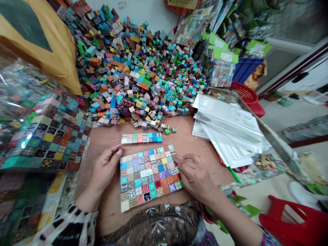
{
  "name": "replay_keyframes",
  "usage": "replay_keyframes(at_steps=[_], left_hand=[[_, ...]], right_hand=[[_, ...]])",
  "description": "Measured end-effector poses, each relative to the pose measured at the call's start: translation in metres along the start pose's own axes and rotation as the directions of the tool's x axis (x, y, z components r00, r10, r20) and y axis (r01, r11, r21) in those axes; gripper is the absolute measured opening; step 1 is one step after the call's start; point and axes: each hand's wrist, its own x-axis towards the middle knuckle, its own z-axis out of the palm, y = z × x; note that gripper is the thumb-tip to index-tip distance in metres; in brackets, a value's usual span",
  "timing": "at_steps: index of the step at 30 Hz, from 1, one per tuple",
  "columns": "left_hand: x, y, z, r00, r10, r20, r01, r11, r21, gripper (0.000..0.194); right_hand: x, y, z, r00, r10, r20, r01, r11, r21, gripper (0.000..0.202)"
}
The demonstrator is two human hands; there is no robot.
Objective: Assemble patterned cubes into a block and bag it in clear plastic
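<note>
As right grip (195,173) touches right edge, block panel (148,176), left grip (105,166) opposite

Bare left hand (105,167), gathered pale cuff (87,213), loose left sleeve (67,229) in black, white and pale pink blocks, bare right hand (194,174) and forearm (228,212), purple-and-blue patterned right sleeve (268,239), dark brown garment (156,227) with white leafy sprigs, bluish-purple printed cloth (205,235) beside it

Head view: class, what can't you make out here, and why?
All in the head view:
Part of the patterned grid's right edge: hidden by the right hand.
Print on the white packet label: too small.
Yellow bag's full outline: cut off by the picture's edge.
Clear plastic's contents, far left: blurred.
</note>
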Motion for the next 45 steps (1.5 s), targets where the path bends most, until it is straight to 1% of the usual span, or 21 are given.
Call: replay_keyframes(at_steps=[7, 15, 21, 25, 29, 31, 33, 35, 36, 37, 39, 41, 43, 45], left_hand=[[0.0, 0.005, 0.0, 1.0, 0.012, -0.001, -0.012, 1.0, 0.019, 0.054], [-0.001, 0.004, 0.001, 1.0, 0.005, 0.005, -0.005, 1.0, 0.02, 0.055], [0.0, 0.005, 0.001, 1.0, 0.006, 0.015, -0.006, 0.999, 0.039, 0.058], [0.0, 0.006, 0.001, 1.0, 0.019, 0.02, -0.02, 0.997, 0.07, 0.058], [-0.002, 0.005, 0.001, 0.999, 0.038, 0.008, -0.038, 0.997, 0.071, 0.057], [-0.001, 0.005, 0.002, 0.999, 0.04, 0.001, -0.04, 0.997, 0.072, 0.057], [0.001, 0.006, 0.002, 0.999, 0.035, 0.003, -0.035, 0.995, 0.089, 0.057], [0.006, 0.008, 0.001, 0.999, 0.033, 0.001, -0.033, 0.992, 0.125, 0.057], [0.009, 0.011, 0.001, 0.999, 0.036, 0.001, -0.036, 0.988, 0.151, 0.057], [0.013, 0.013, 0.0, 0.999, 0.042, 0.005, -0.043, 0.982, 0.181, 0.058], [0.021, 0.019, 0.001, 0.998, 0.055, 0.03, -0.061, 0.968, 0.244, 0.059], [0.029, 0.025, 0.002, 0.995, 0.057, 0.076, -0.077, 0.952, 0.295, 0.064], [0.036, 0.029, 0.005, 0.991, 0.05, 0.123, -0.089, 0.938, 0.334, 0.068], [0.04, 0.032, 0.008, 0.986, 0.037, 0.162, -0.095, 0.924, 0.37, 0.071]], right_hand=[[0.008, 0.005, 0.005, 1.0, 0.006, 0.016, -0.005, 0.999, -0.048, 0.021], [0.021, 0.01, 0.006, 1.0, -0.014, 0.015, 0.015, 0.998, -0.058, 0.026], [0.032, 0.012, 0.004, 0.993, 0.013, 0.12, -0.003, 0.996, -0.085, 0.022], [0.045, 0.011, 0.001, 0.969, 0.058, 0.238, -0.025, 0.99, -0.142, 0.024], [0.066, 0.002, -0.015, 0.948, 0.063, 0.312, 0.003, 0.978, -0.207, 0.022], [0.077, -0.001, -0.024, 0.947, 0.046, 0.318, 0.034, 0.97, -0.24, 0.022], [0.089, -0.001, -0.026, 0.949, 0.032, 0.314, 0.056, 0.962, -0.266, 0.025], [0.099, 0.003, -0.017, 0.936, 0.035, 0.35, 0.056, 0.967, -0.247, 0.027], [0.104, 0.006, -0.009, 0.92, 0.051, 0.388, 0.04, 0.974, -0.221, 0.027], [0.109, 0.008, 0.0, 0.902, 0.074, 0.425, 0.009, 0.982, -0.189, 0.027], [0.117, 0.014, 0.018, 0.875, 0.139, 0.463, -0.076, 0.986, -0.151, 0.033], [0.122, 0.017, 0.032, 0.861, 0.175, 0.478, -0.123, 0.983, -0.137, 0.04], [0.125, 0.02, 0.039, 0.857, 0.173, 0.486, -0.13, 0.984, -0.121, 0.042], [0.125, 0.025, 0.039, 0.853, 0.165, 0.494, -0.133, 0.986, -0.099, 0.043]])
